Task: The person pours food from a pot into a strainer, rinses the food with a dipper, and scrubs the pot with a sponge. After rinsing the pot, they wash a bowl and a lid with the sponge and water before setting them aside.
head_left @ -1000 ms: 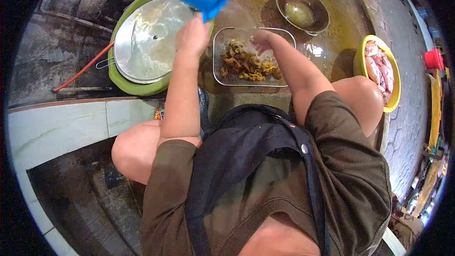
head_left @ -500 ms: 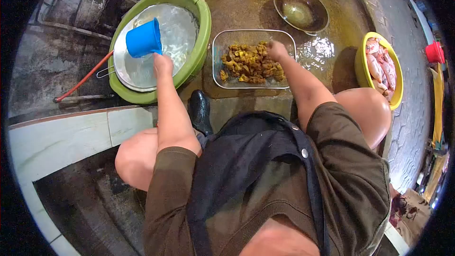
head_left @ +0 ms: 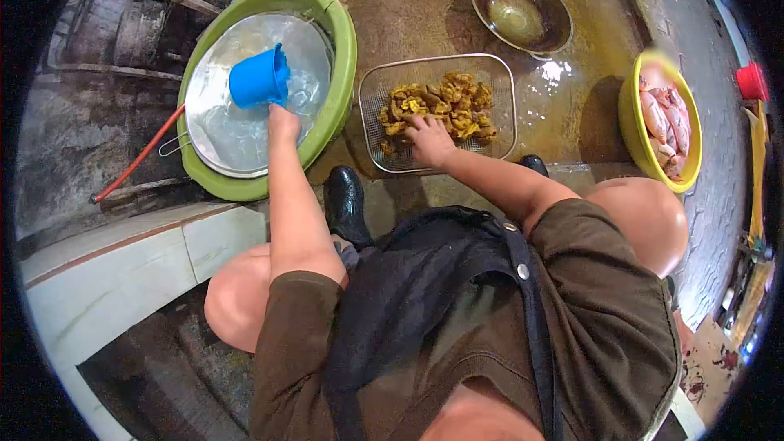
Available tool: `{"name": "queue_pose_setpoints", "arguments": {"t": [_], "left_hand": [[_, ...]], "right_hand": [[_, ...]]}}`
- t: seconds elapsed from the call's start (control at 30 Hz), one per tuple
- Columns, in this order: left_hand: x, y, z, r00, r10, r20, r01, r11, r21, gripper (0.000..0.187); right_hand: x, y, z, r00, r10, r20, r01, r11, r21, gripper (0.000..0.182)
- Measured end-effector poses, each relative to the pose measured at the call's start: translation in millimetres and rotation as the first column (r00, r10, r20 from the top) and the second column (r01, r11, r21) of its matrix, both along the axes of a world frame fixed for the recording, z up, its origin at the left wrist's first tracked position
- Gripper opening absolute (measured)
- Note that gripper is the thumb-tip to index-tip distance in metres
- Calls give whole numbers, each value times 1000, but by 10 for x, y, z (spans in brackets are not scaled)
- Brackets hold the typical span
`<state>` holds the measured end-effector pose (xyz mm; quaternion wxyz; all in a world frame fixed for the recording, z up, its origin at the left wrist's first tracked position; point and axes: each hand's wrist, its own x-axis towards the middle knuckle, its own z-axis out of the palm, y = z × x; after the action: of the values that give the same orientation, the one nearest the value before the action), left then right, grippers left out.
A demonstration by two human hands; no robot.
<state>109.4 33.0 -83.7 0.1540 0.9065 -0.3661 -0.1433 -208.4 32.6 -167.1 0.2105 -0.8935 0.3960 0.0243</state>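
Observation:
My left hand (head_left: 283, 124) is closed around the handle of a blue plastic dipper (head_left: 252, 80), which is tilted over a large green basin (head_left: 343, 57). A round metal pan (head_left: 214, 135) with water sits inside that basin. To the right, a rectangular wire mesh basket (head_left: 371, 90) holds a heap of yellow-brown pieces (head_left: 445, 106), whose kind I cannot make out. My right hand (head_left: 431, 143) reaches over the basket's near rim, fingers apart and touching the near side of the heap.
A two-handled metal wok (head_left: 523, 16) rests on the wet brown floor (head_left: 400, 0) beyond the basket. At right stands a yellow tub (head_left: 633, 126) of raw, pinkish-white meat (head_left: 665, 118). A red hose or rod (head_left: 139, 159) leans by the green basin. My dark boot (head_left: 347, 204) is close to the basket.
My right hand has moved from the heap's right side to its near left, and its fingers have spread. The dipper has shifted slightly right and down, still in my left hand.

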Motion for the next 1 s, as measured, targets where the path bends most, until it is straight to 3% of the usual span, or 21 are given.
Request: {"name": "queue_pose_setpoints", "arguments": {"t": [0.07, 0.13, 0.2, 0.27, 0.33, 0.4, 0.47, 0.57, 0.67, 0.73, 0.8, 0.93, 1.0], "left_hand": [[35, -12, -30, 1000, 8, -16, -8, 1000, 14, 38], [12, -12, 16, 1000, 14, -27, -14, 1000, 26, 38], [-73, -18, 133, 996, 86, -10, -85, 995, 51, 39], [-40, -28, 104, 995, 100, -15, -99, 992, 72, 39], [60, -37, 11, 993, 114, -18, -112, 989, 93, 39], [207, -39, -155, 1000, -17, 27, 14, 996, 90, 40], [161, -35, -109, 999, 6, 35, -9, 996, 93, 40], [41, -57, -11, 999, 29, 37, -31, 996, 82, 39], [27, -72, 22, 999, 10, 30, -13, 996, 86, 37], [72, -76, -29, 1000, -18, 26, 15, 995, 99, 36], [125, -67, -125, 999, -32, -11, 32, 999, -34, 36], [152, -67, -155, 999, -47, 10, 47, 999, -26, 36], [141, -66, -158, 993, -113, -44, 108, 988, -109, 38]], "right_hand": [[-19, -5, 27, 993, 76, 85, -71, 996, -56, 42], [-77, -89, 73, 902, 170, 397, -175, 984, -24, 31], [-108, -268, -33, 890, 180, 420, -168, 984, -64, 32], [-146, -541, -150, 853, 87, 515, 43, 971, -235, 35], [-155, -797, -246, 938, -263, 226, 304, 937, -170, 41], [-224, -944, -290, 944, -296, 147, 318, 934, -164, 45], [-224, -963, -233, 941, -331, 66, 337, 929, -155, 50], [-148, -987, -138, 912, -389, -132, 403, 909, 104, 66], [-66, -1011, -161, 850, -483, -212, 516, 845, 142, 64], [-53, -1001, -152, 856, -480, -193, 507, 851, 137, 62], [-64, -976, -197, 861, -478, -177, 502, 855, 131, 60], [-67, -905, -277, 913, -409, 4, 406, 908, 103, 50], [-89, -805, -243, 922, -382, 62, 374, 921, 104, 45]]}}
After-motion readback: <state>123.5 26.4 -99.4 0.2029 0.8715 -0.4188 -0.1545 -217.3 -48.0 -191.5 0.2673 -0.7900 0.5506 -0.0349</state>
